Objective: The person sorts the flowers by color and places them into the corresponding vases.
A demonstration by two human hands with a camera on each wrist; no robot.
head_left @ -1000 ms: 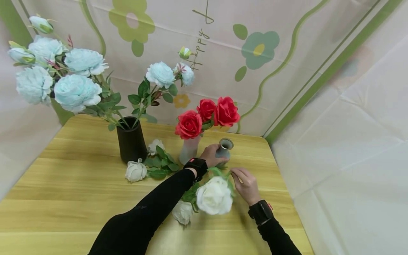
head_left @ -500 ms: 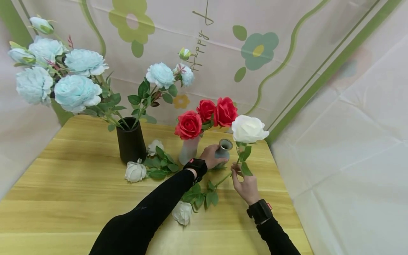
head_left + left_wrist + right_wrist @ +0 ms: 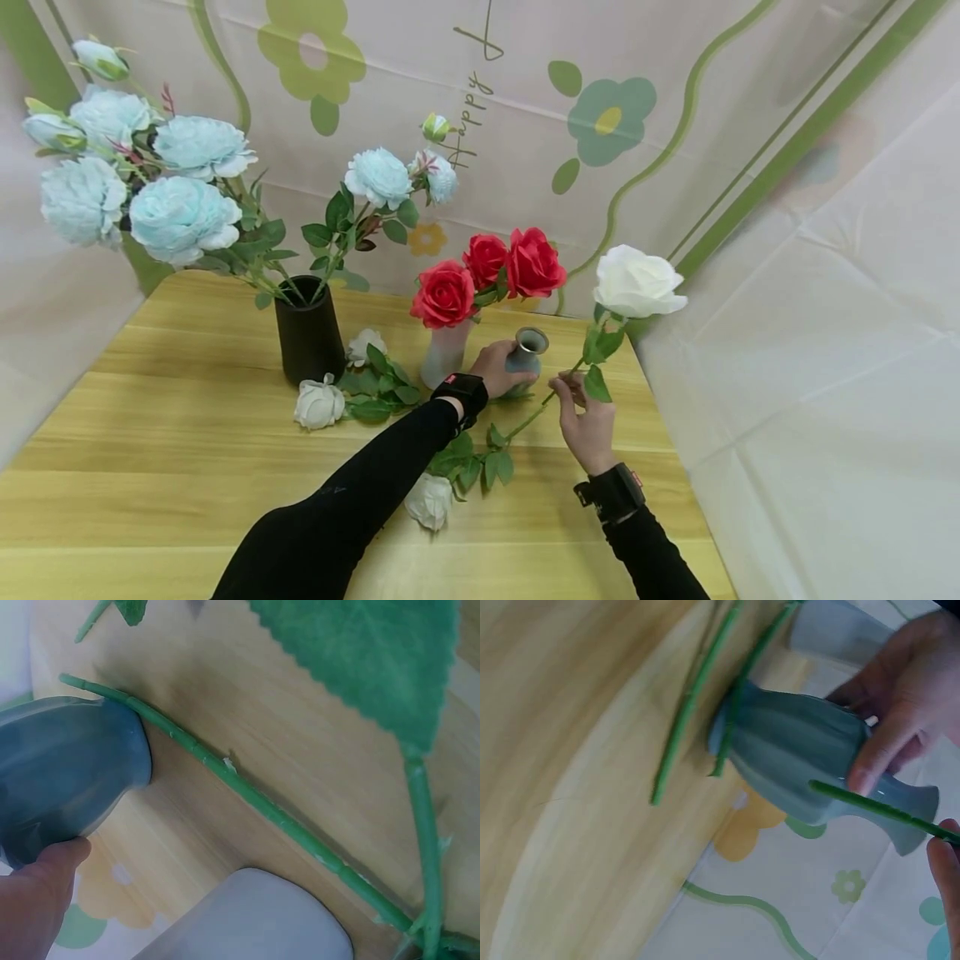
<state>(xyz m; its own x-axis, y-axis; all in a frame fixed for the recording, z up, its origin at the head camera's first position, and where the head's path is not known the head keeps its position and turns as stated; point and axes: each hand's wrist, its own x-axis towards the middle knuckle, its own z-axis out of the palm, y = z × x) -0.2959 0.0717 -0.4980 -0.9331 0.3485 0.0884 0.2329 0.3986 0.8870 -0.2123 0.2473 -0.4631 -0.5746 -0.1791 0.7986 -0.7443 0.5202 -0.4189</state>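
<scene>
My left hand [image 3: 495,371] grips a small blue-grey vase [image 3: 528,346] with a flared mouth, which stands on the table. The left wrist view catches only the thumb on the vase [image 3: 67,765]. To the right, my right hand [image 3: 587,423] pinches the green stem of a white rose [image 3: 637,282], its bloom up and leaning right. From the right wrist view, the stem's cut end [image 3: 832,791] passes in front of the vase, outside its mouth. More white roses [image 3: 430,500] lie on the table, one just below the left wrist.
A pale vase [image 3: 446,354] with red roses [image 3: 444,293] stands directly left of the left hand. Farther left is a black vase [image 3: 307,333] of light blue flowers [image 3: 183,218]. Loose white roses [image 3: 320,403] lie beside it. A printed cloth [image 3: 517,167] hangs behind the table [image 3: 187,467].
The white rose in my right hand has swung from bloom-down near me to bloom-up, then shifted right. My left hand keeps its hold on the vase.
</scene>
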